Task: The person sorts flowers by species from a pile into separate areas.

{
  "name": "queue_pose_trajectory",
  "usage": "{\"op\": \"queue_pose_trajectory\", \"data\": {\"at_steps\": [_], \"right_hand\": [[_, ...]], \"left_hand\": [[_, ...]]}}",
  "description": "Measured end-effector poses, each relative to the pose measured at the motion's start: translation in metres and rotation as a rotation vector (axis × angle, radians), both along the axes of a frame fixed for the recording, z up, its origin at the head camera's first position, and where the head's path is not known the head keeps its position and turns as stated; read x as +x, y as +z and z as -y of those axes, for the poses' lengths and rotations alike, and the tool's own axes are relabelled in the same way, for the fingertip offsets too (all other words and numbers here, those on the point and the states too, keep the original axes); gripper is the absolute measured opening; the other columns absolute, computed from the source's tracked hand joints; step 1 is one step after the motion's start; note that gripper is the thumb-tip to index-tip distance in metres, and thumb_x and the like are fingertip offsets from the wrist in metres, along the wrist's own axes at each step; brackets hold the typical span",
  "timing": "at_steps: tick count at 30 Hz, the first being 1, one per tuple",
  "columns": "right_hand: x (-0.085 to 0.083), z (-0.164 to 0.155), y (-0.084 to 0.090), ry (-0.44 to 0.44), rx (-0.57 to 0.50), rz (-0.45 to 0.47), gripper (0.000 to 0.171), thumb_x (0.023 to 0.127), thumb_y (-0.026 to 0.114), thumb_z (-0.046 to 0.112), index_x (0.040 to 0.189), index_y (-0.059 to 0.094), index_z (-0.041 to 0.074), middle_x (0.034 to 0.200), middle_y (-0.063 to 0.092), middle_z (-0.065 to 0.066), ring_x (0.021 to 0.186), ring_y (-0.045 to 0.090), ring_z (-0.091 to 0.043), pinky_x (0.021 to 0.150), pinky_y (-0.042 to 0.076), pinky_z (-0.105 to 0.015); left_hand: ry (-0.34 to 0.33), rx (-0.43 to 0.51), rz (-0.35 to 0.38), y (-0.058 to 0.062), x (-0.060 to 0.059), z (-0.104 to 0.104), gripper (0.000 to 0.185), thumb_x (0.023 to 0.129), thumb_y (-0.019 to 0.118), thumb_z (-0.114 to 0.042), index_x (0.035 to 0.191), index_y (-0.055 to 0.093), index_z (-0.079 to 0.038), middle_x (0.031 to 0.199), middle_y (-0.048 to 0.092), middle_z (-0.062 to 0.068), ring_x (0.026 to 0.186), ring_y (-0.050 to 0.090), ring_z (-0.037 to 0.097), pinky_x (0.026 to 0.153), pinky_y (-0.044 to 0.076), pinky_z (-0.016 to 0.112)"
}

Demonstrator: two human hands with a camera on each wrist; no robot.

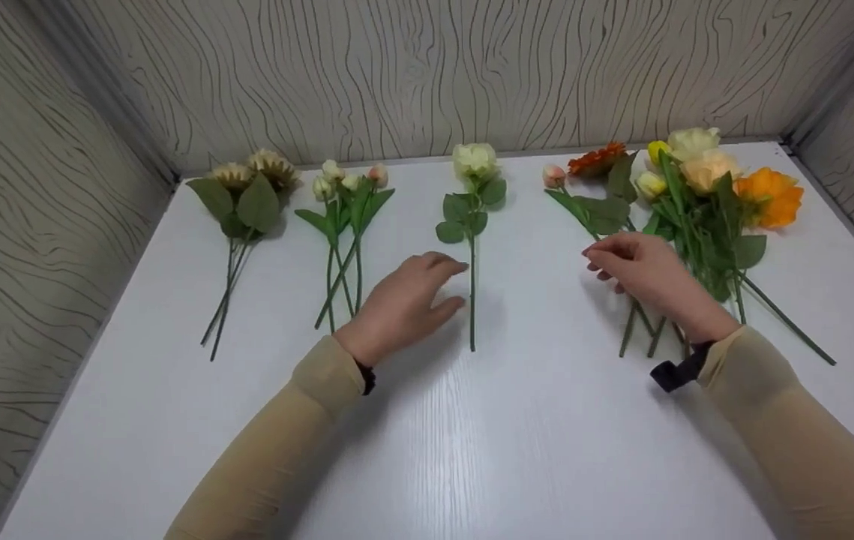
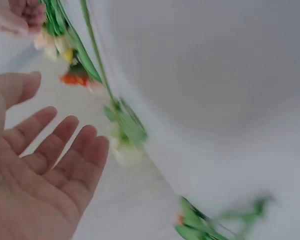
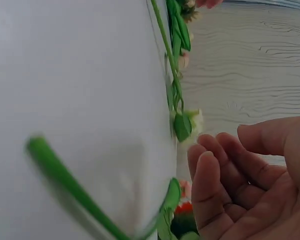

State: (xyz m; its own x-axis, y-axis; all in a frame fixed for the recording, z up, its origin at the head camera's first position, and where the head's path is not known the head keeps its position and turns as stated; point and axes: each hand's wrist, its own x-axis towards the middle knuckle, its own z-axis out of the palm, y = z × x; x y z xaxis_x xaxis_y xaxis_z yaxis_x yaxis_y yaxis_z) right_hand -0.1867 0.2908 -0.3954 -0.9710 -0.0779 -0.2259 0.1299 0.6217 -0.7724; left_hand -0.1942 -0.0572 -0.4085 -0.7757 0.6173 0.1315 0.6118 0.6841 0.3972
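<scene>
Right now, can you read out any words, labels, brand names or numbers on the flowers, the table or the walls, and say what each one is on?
None: no view shows any readable text.
The white table is bare of print.
The grey wood-grain walls carry only wavy lines.
The artificial flower stems, such as the single cream rose, show no tags.
The black wrist strap shows no lettering.

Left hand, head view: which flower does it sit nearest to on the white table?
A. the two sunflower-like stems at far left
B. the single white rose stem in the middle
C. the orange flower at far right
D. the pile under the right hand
B: the left hand hovers open with its fingertips just beside the stem of the single white rose, holding nothing.
</scene>
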Motion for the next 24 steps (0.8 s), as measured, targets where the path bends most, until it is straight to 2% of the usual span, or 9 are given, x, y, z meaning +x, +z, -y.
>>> {"op": "queue_pose_trajectory", "data": {"at_steps": [5, 10, 13, 18, 21, 24], "right_hand": [[0.002, -0.051, 0.012, -0.086, 0.174, -0.074, 0.056, 0.103, 0.055, 0.052, 0.131, 0.061, 0.004, 0.120, 0.063, -0.019, 0.101, 0.057, -0.033, 0.072, 0.051, -0.035], [0.013, -0.101, 0.013, -0.122, 0.245, -0.071, 0.056, 0.102, 0.057, 0.049, 0.126, 0.058, -0.002, 0.112, 0.060, -0.019, 0.090, 0.057, -0.030, 0.066, 0.052, -0.035], [0.024, -0.121, 0.008, -0.131, 0.230, -0.039, 0.055, 0.103, 0.059, 0.045, 0.125, 0.057, -0.005, 0.100, 0.061, -0.014, 0.077, 0.054, -0.024, 0.062, 0.049, -0.034], [0.044, -0.139, -0.004, -0.223, 0.198, -0.009, 0.054, 0.103, 0.058, 0.047, 0.120, 0.057, -0.004, 0.079, 0.055, -0.006, 0.062, 0.047, -0.019, 0.055, 0.043, -0.033], [0.057, -0.145, -0.009, -0.242, 0.276, 0.002, 0.058, 0.102, 0.057, 0.050, 0.113, 0.059, -0.006, 0.077, 0.058, -0.006, 0.063, 0.050, -0.021, 0.053, 0.043, -0.034], [0.065, -0.148, -0.013, -0.212, 0.373, 0.056, 0.062, 0.100, 0.058, 0.052, 0.107, 0.060, -0.010, 0.077, 0.063, -0.008, 0.066, 0.054, -0.025, 0.053, 0.044, -0.036]], "left_hand": [[-0.228, -0.127, -0.195, 0.003, 0.024, -0.046, 0.060, 0.102, 0.066, -0.036, 0.153, 0.047, -0.014, 0.153, 0.049, 0.009, 0.141, 0.044, 0.025, 0.117, 0.034, 0.038], [-0.371, -0.215, -0.304, 0.004, 0.047, -0.085, 0.065, 0.102, 0.062, -0.044, 0.158, 0.040, -0.018, 0.159, 0.041, 0.006, 0.147, 0.036, 0.024, 0.122, 0.023, 0.037], [-0.421, -0.237, -0.318, 0.002, 0.057, -0.103, 0.067, 0.102, 0.060, -0.047, 0.159, 0.037, -0.021, 0.161, 0.039, 0.004, 0.149, 0.032, 0.022, 0.123, 0.020, 0.037], [-0.462, -0.255, -0.316, -0.002, 0.068, -0.123, 0.065, 0.103, 0.057, -0.049, 0.160, 0.037, -0.024, 0.162, 0.038, 0.001, 0.151, 0.029, 0.019, 0.123, 0.019, 0.036], [-0.475, -0.280, -0.320, -0.004, 0.072, -0.130, 0.066, 0.103, 0.056, -0.050, 0.160, 0.036, -0.025, 0.162, 0.037, 0.000, 0.151, 0.029, 0.019, 0.123, 0.019, 0.036], [-0.489, -0.304, -0.318, -0.005, 0.074, -0.134, 0.066, 0.103, 0.055, -0.051, 0.161, 0.034, -0.026, 0.163, 0.035, -0.001, 0.151, 0.027, 0.018, 0.124, 0.018, 0.037]]}}
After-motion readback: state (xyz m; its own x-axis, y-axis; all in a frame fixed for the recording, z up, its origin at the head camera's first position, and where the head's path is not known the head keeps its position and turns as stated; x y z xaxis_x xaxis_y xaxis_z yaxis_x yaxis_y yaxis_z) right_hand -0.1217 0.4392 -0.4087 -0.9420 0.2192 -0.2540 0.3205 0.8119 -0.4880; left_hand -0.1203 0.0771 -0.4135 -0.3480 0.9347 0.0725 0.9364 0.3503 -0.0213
